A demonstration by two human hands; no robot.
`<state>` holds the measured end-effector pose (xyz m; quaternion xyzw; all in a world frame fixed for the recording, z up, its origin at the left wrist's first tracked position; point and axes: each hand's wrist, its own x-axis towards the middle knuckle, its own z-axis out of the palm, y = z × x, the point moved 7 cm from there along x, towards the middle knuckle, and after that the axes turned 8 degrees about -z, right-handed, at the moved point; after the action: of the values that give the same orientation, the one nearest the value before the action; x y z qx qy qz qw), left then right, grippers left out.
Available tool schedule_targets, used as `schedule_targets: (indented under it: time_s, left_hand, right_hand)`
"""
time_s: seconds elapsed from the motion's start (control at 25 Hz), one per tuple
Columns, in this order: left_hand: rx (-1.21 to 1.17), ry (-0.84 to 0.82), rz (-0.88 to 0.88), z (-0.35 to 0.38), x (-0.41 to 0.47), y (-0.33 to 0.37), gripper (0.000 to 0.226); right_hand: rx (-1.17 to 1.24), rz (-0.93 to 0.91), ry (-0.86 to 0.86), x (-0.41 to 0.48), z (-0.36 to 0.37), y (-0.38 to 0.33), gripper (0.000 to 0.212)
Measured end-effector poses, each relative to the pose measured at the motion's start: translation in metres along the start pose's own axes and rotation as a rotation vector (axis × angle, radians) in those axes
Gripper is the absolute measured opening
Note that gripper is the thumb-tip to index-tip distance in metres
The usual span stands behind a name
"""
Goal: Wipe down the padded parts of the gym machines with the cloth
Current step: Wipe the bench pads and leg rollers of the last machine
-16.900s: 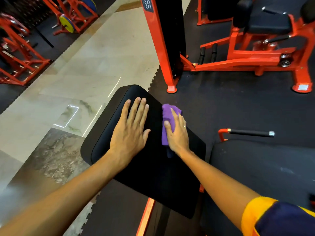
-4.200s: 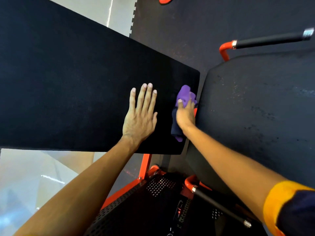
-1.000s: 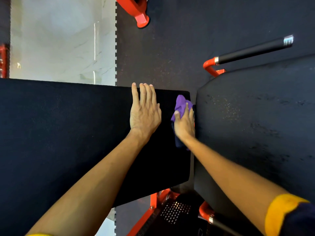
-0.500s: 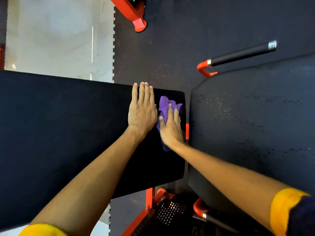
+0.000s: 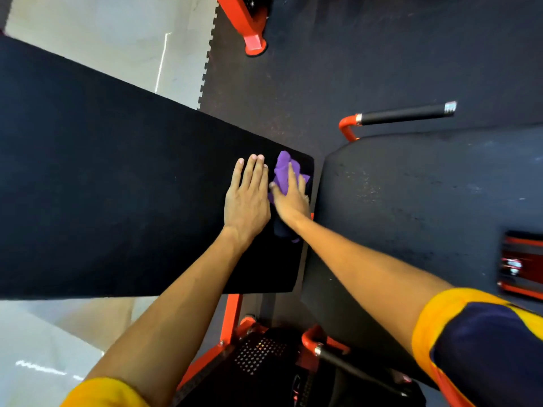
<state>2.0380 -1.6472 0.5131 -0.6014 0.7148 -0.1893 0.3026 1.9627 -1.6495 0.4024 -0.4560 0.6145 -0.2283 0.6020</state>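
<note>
1. The right hand [image 5: 289,198] is lying flat with its fingers stretched out, pressing the purple cloth [image 5: 282,171] down rather than gripping it; the cloth is bunching under the palm and poking out past the fingertips
2. Just to its left, nearly touching it, the left hand [image 5: 246,198] is resting flat, holding nothing and bracing on the same black pad [image 5: 117,186]
3. Both hands are sitting near that pad's end; to the right of the right hand a second dark pad [image 5: 411,215] is showing pale specks
4. Judging by its folds, the cloth is looking soft, light and limp, so it is likely sliding easily on the smooth cover; pressing through the palm over its middle, or pinching a bunched fold, seems the surest hold
5. Beyond the fingertips and to the right, a black-gripped handle [image 5: 405,114] is jutting out over the rubber floor [image 5: 308,69]
</note>
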Motion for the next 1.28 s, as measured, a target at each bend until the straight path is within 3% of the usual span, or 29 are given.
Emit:
schedule_targets:
  time_s: [0.16,0.4,0.6,0.92,1.12,1.28]
  left_hand:
    - [-0.189,-0.138,-0.042,0.005,-0.032,0.019,0.06]
    - [-0.594,-0.306,-0.202,0.031,-0.123,0.066,0.059]
    - [-0.942,-0.47,-0.495,0.043,-0.206,0.118,0.051]
    - [-1.365,-0.564,-0.982,0.014,-0.302,0.184,0.049]
    - [-1.511,-0.59,-1.207,0.003,-0.331,0.234,0.053]
    - [-1.606,-0.57,-1.343,0.004,-0.335,0.272,0.069]
  right_hand:
    - [-0.018,-0.125,-0.126,-0.043,-0.009,0.011,0.074]
    - [-0.392,-0.174,-0.234,-0.102,-0.042,0.041,0.068]
    - [-0.682,-0.275,-0.356,-0.154,-0.056,0.06,0.065]
    - [-1.109,-0.459,-0.558,-0.232,-0.08,0.066,0.064]
    - [-1.381,-0.495,-0.721,-0.252,-0.089,0.098,0.08]
    - [-1.448,-0.781,-0.748,-0.253,-0.076,0.135,0.077]
